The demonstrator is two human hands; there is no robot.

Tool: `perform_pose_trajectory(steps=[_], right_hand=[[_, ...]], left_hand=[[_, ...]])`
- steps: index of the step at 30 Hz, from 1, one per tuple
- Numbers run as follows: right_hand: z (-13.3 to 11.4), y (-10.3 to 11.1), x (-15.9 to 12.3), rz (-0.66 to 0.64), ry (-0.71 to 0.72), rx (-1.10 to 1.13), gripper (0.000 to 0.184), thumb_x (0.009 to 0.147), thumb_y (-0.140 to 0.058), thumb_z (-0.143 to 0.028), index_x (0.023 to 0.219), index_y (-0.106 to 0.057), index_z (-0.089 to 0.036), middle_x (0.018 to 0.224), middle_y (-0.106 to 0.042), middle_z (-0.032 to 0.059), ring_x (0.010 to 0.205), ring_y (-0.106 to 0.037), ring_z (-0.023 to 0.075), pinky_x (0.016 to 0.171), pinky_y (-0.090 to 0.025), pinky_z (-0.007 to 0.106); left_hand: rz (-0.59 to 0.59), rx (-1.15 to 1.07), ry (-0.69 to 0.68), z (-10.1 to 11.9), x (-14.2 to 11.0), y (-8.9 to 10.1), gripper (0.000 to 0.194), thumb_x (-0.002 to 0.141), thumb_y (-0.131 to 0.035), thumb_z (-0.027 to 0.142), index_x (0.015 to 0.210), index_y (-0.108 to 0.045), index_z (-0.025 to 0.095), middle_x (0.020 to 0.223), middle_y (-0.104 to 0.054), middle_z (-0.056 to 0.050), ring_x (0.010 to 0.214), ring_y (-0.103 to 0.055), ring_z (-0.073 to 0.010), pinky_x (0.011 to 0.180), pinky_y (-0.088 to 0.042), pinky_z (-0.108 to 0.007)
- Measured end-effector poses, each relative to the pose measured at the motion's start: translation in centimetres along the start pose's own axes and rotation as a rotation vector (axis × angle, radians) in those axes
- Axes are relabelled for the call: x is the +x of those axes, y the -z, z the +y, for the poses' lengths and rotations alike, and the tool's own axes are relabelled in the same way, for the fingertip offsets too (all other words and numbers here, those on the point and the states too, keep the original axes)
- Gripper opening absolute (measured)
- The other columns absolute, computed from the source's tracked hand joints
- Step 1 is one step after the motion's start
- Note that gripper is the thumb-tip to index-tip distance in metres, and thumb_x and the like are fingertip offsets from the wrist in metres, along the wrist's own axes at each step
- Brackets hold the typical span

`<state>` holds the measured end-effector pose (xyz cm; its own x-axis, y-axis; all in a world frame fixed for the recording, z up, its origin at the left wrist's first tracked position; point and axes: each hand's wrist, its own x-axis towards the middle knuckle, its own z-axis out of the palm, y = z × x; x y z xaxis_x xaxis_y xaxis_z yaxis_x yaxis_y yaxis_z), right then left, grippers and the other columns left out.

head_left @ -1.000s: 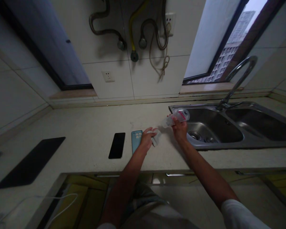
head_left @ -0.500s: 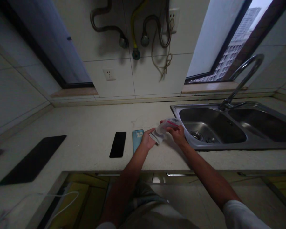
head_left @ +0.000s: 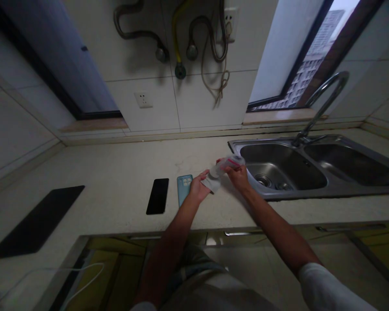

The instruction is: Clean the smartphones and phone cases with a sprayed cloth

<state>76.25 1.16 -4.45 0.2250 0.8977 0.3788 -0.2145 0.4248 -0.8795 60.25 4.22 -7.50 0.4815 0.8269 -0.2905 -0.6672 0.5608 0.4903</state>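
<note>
Between my hands, above the counter, is a clear plastic zip bag (head_left: 228,163) with a red strip near its upper edge. A flat greyish-white piece (head_left: 212,183) shows at the bag's lower left end; I cannot tell whether it lies inside the bag or sticks out. My left hand (head_left: 198,188) grips this lower left end. My right hand (head_left: 239,176) is closed on the bag's right side, fingers pinching near the red strip. Just left of my left hand lies a light blue phone case (head_left: 183,190), partly covered by that hand. A black phone (head_left: 157,196) lies farther left.
A steel double sink (head_left: 285,170) with a curved tap (head_left: 327,103) is set into the counter (head_left: 116,168) at right. At left lies a dark flat mat (head_left: 39,222); a white cable (head_left: 65,268) hangs below it. Pipes and sockets (head_left: 143,99) are on the tiled wall.
The view has shifted slightly, so the scene sits a little farther left. Both hands still hold the bag, and more of the greyish-white piece's flat face shows beside my left hand.
</note>
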Motion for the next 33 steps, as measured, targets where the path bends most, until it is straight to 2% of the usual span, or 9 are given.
perform_pose_trajectory(steps=[3,6,11,15,17,20,24,29,33], right_hand=[[-0.2,-0.2,0.2,-0.028,-0.036,0.047,0.056,0.061,-0.086,-0.061,0.1,-0.07,-0.024,0.107,-0.077,0.0084,0.097,-0.072,0.028,0.092,-0.057,0.046],[-0.2,-0.4,-0.1,-0.067,-0.049,0.016,0.053,0.062,-0.088,-0.054,0.1,-0.069,-0.023,0.109,-0.076,0.0089,0.096,-0.072,0.026,0.09,-0.058,0.043],[-0.3,-0.5,-1.0,-0.122,-0.02,0.0,0.048,0.065,-0.089,-0.047,0.101,-0.067,-0.023,0.107,-0.077,0.0085,0.096,-0.072,0.0257,0.09,-0.058,0.044],[-0.6,-1.0,-1.4,-0.263,-0.074,-0.055,0.048,0.065,-0.089,-0.044,0.104,-0.068,-0.024,0.11,-0.076,0.009,0.1,-0.072,0.0268,0.094,-0.056,0.046],[-0.7,-1.1,-1.5,-0.283,-0.065,-0.069,0.049,0.065,-0.089,-0.045,0.104,-0.069,-0.024,0.11,-0.076,0.0087,0.101,-0.072,0.0269,0.094,-0.056,0.046],[-0.7,-0.7,-1.3,-0.208,-0.032,-0.042,0.048,0.065,-0.088,-0.05,0.101,-0.069,-0.024,0.104,-0.077,0.0084,0.099,-0.072,0.0279,0.09,-0.058,0.045],[-0.6,0.1,-0.8,-0.137,-0.023,0.008,0.051,0.068,-0.083,-0.06,0.101,-0.071,-0.023,0.102,-0.077,0.0094,0.098,-0.072,0.0282,0.091,-0.057,0.044],[-0.5,-0.2,-0.6,-0.178,-0.102,0.008,0.049,0.067,-0.086,-0.055,0.1,-0.071,-0.021,0.1,-0.077,0.0089,0.092,-0.073,0.0253,0.091,-0.057,0.043],[-0.9,0.0,-0.3,-0.035,-0.106,0.205,0.053,0.066,-0.084,-0.058,0.104,-0.067,-0.024,0.101,-0.077,0.0063,0.094,-0.073,0.0253,0.089,-0.059,0.042]], left_hand=[[-0.001,-0.017,0.0,0.0,-0.1,-0.2,0.043,0.07,-0.05,0.004,0.11,-0.066,0.008,0.097,-0.074,-0.013,0.09,-0.069,-0.022,0.095,-0.049,-0.038],[-0.015,-0.046,-0.003,-0.1,-0.3,-0.8,0.035,0.073,-0.05,0.003,0.103,-0.067,0.009,0.095,-0.074,-0.011,0.086,-0.069,-0.0197,0.092,-0.05,-0.035],[0.036,-0.093,0.081,-0.1,-0.7,-1.7,0.019,0.085,-0.053,0.015,0.094,-0.068,0.009,0.088,-0.073,-0.012,0.083,-0.068,-0.0212,0.089,-0.051,-0.035],[0.068,-0.116,0.122,0.1,-1.1,-1.8,0.032,0.095,-0.045,0.034,0.093,-0.066,0.01,0.082,-0.072,-0.013,0.075,-0.068,-0.0228,0.079,-0.053,-0.037],[0.07,-0.122,0.122,0.2,-1.3,-1.8,0.037,0.097,-0.042,0.039,0.096,-0.065,0.011,0.082,-0.072,-0.013,0.075,-0.068,-0.0231,0.078,-0.054,-0.037],[0.075,-0.112,0.113,0.3,-1.2,-1.6,0.041,0.098,-0.038,0.04,0.101,-0.065,0.009,0.083,-0.072,-0.014,0.078,-0.068,-0.0242,0.08,-0.054,-0.039],[0.102,-0.094,0.116,0.3,-0.8,-1.3,0.037,0.095,-0.042,0.037,0.103,-0.064,0.009,0.082,-0.072,-0.014,0.082,-0.069,-0.0272,0.084,-0.053,-0.045],[0.144,-0.011,0.125,0.4,-0.9,-1.4,0.021,0.089,-0.049,0.026,0.081,-0.064,0.012,0.072,-0.069,-0.01,0.065,-0.065,-0.0207,0.069,-0.053,-0.034],[0.187,0.078,0.05,0.6,-1.4,-1.8,0.013,0.083,-0.057,0.024,0.084,-0.066,0.015,0.07,-0.069,-0.004,0.059,-0.063,-0.0163,0.059,-0.05,-0.027]])
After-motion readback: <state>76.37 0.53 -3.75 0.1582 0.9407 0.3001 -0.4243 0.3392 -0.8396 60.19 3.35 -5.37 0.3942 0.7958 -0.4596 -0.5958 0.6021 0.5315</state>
